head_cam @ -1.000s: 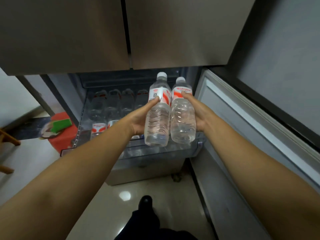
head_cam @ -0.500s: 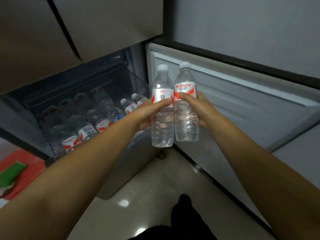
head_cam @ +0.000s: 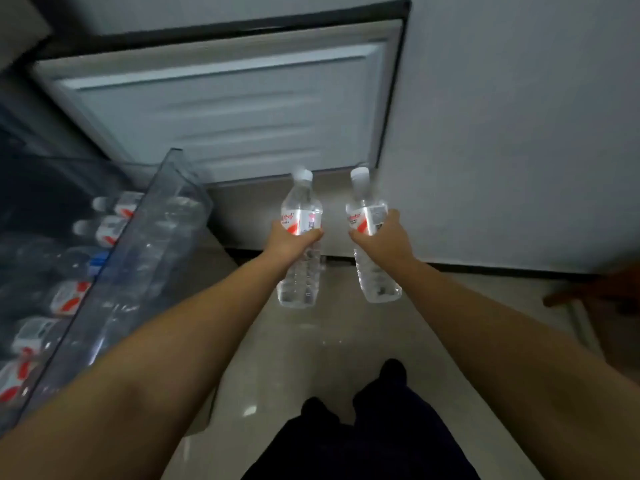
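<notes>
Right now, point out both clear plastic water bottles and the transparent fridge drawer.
Left clear plastic water bottle [head_cam: 301, 218]: head view, label.
Right clear plastic water bottle [head_cam: 365, 216]: head view, label.
Transparent fridge drawer [head_cam: 152, 237]: head view, front wall.

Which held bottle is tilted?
The right bottle, gripped by the right hand: its base leans outward, while the left bottle in the left hand stands nearly upright.
</notes>
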`<state>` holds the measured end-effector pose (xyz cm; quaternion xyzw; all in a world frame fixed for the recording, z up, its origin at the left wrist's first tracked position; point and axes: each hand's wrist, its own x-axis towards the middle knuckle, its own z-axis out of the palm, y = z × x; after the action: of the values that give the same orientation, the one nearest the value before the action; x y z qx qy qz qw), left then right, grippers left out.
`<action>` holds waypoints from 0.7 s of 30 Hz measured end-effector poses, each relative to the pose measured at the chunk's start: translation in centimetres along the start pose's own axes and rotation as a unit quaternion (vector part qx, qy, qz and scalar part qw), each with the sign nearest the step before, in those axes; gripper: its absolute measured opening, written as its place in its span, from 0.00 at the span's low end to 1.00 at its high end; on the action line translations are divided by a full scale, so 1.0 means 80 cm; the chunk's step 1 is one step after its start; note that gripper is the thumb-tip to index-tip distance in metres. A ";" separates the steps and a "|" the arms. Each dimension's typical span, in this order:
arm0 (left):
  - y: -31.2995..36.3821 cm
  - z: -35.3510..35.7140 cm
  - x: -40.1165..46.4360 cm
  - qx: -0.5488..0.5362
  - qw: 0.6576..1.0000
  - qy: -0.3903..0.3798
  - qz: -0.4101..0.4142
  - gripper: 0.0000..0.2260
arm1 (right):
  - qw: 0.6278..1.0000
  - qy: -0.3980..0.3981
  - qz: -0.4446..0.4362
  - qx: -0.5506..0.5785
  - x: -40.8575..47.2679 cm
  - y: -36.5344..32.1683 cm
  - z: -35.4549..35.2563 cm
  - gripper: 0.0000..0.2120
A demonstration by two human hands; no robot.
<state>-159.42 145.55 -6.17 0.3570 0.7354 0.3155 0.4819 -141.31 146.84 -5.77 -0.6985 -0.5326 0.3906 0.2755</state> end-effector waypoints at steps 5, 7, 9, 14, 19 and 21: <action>0.003 0.104 -0.002 0.066 0.997 -0.049 0.004 0.34 | 0.996 0.051 0.070 -0.009 -0.009 0.076 -0.057 0.32; 0.015 0.159 -0.008 0.102 0.991 -0.085 0.012 0.33 | 0.991 0.090 0.096 -0.011 -0.012 0.112 -0.099 0.34; 0.029 0.207 -0.015 0.130 0.985 -0.110 0.029 0.31 | 0.987 0.114 0.116 -0.015 -0.014 0.142 -0.139 0.33; 0.074 0.331 -0.042 0.187 0.964 -0.170 0.087 0.30 | 0.968 0.177 0.180 0.012 -0.015 0.215 -0.251 0.34; 0.116 0.461 -0.077 0.222 0.935 -0.241 0.132 0.29 | 0.937 0.250 0.239 0.041 -0.027 0.291 -0.352 0.31; 0.127 0.500 -0.091 0.239 0.921 -0.267 0.154 0.29 | 0.922 0.277 0.262 0.058 -0.034 0.313 -0.380 0.31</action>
<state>-117.77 149.88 -7.90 0.6412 0.5690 0.0940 0.5062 -102.95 138.15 -8.64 -0.8763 -0.2090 0.2699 0.3399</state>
